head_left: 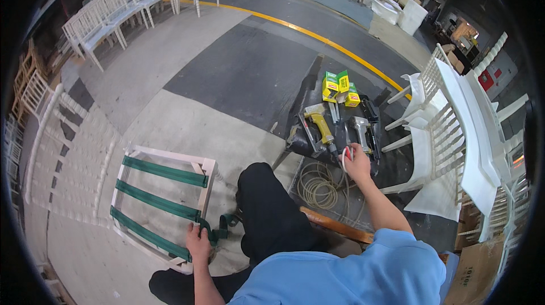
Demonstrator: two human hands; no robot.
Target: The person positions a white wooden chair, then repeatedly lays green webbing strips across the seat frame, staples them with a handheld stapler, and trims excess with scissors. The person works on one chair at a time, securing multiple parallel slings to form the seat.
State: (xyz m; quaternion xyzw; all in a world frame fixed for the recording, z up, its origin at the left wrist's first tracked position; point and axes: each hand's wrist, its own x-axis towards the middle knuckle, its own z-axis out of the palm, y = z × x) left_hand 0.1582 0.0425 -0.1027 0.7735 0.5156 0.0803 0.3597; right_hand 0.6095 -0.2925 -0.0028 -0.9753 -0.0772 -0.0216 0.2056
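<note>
On the left rests a pale wooden seat frame [208, 177] with three dark green webbing straps [156, 198] stretched across it. My left hand [197, 243] is closed at its right side, fingers on a loose end of the green webbing [224, 224]. Farther right, my right hand [357, 164] is closed around a small red-and-white tool [345, 156]; its kind is not plain from here. Just beyond that hand, a yellow staple gun [322, 126] and a silver air nailer [360, 130] lie on a dark work surface [309, 97].
Green-and-yellow boxes [331, 86] stand behind the tools, beside metal staple strips [334, 112]. Below the surface lies a coiled air hose [317, 187]. White spindle-back chairs [423, 151] crowd the right. More chairs [130, 1] line the far left. A cardboard box [479, 268] sits lower right.
</note>
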